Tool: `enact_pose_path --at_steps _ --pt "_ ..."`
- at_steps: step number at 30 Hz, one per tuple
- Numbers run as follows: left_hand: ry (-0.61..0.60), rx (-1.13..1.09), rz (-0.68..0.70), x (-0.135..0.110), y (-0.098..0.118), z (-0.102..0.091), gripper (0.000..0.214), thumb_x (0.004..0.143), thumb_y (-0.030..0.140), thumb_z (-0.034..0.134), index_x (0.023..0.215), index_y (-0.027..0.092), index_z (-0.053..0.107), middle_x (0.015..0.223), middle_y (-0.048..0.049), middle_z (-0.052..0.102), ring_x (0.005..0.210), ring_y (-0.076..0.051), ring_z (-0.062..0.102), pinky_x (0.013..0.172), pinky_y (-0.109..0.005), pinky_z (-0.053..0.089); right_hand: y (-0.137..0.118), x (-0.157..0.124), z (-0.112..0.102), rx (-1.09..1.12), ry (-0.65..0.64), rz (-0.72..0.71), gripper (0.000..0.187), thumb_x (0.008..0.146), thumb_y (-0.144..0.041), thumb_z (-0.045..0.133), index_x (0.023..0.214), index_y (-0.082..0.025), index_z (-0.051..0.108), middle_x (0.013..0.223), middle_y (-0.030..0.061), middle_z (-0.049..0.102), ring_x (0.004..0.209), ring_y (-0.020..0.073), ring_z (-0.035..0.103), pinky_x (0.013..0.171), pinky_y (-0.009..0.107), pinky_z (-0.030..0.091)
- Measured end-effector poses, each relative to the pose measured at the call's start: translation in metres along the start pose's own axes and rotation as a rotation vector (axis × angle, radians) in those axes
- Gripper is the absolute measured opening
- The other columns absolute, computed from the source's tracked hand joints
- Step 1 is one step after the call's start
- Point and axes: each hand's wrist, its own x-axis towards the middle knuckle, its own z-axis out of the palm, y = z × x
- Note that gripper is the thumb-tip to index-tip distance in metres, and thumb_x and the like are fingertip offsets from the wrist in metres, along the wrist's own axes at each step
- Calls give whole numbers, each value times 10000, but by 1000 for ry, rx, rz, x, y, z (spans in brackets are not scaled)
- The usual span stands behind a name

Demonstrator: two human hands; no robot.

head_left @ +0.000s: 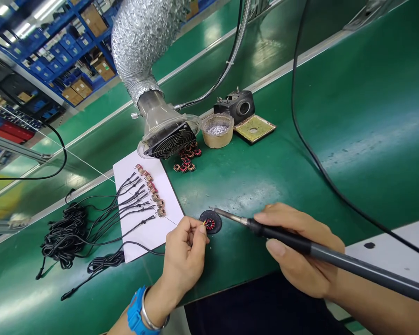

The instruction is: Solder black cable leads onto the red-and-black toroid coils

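Observation:
Between the thumb and fingers of my left hand (pixel 185 249) is the end of a black cable (pixel 143 245), with a bit of yellow wire showing at the fingertips. Those fingertips are at the left edge of a round black pad (pixel 214 216). On the pad lies a small toroidal coil (pixel 210 224) wound in red and dark wire. My right hand (pixel 302 246) is wrapped round the dark handle of a soldering iron (pixel 282 236). The iron's tip points left, just above the pad's upper edge; I cannot tell whether it touches anything.
A fume extractor hood (pixel 169 135) hangs over more coils (pixel 185 165). Behind are a solder pot (pixel 218 132), a yellow sponge (pixel 254 129) and an iron stand (pixel 235 107). At left, cabled coils (pixel 153 190) line a white sheet (pixel 174 204) beside bundled black cables (pixel 66 232). A hanging cord (pixel 314 158) crosses the right.

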Motion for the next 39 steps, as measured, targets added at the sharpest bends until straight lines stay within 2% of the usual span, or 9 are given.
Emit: enact_pose_path --at_steps 2,5,9,14,21,28,35,39 --pt "-32 3 -3 1 -1 -1 207 947 333 472 842 179 560 680 12 596 573 -108 489 547 -211 366 0 1 8 -62 -5 34 354 848 -81 527 1169 -212 599 787 16 667 605 134 616 538 266 513" --pt "-66 11 5 3 -3 -3 190 952 333 466 877 185 558 712 9 604 609 -116 505 572 -217 378 4 3 21 -165 -108 15 299 876 -60 516 1115 -213 610 844 15 710 644 128 646 610 249 544" --pt "-97 6 1 3 -4 -4 190 957 333 464 880 188 559 729 6 605 594 -109 486 552 -212 373 11 5 35 -215 -235 48 208 878 -91 497 1019 -197 607 868 45 697 720 161 649 693 284 547" --pt "-117 -11 -7 1 -5 -4 180 960 329 468 892 193 563 755 -2 620 610 -111 508 548 -209 389 17 2 40 -188 -334 71 232 888 -89 464 1045 -210 586 869 38 662 753 164 625 721 294 520" --pt "-131 -7 -18 1 -6 -5 165 964 323 469 909 198 562 749 0 614 584 -111 516 539 -217 410 20 1 40 -174 -385 8 329 866 -69 450 1144 -205 560 816 20 623 699 153 556 666 274 475" --pt "-126 21 -15 -1 -7 -5 153 962 318 471 900 204 552 740 3 606 596 -116 539 520 -213 420 24 -3 40 -148 -398 -16 272 912 -172 476 1171 -209 551 896 45 660 725 167 574 677 293 475" --pt "-116 21 -8 1 -8 -4 142 959 297 472 883 203 545 725 5 586 609 -118 538 523 -211 421 24 -4 40 -142 -420 -8 280 925 -190 482 1200 -213 533 916 50 658 724 168 557 677 296 469" --pt "-150 -34 -28 -1 -6 -5 149 963 318 471 899 202 539 760 4 589 597 -106 514 516 -209 397 23 -1 41 -145 -381 -15 255 919 -153 474 1158 -213 539 892 44 648 723 169 550 676 299 469"
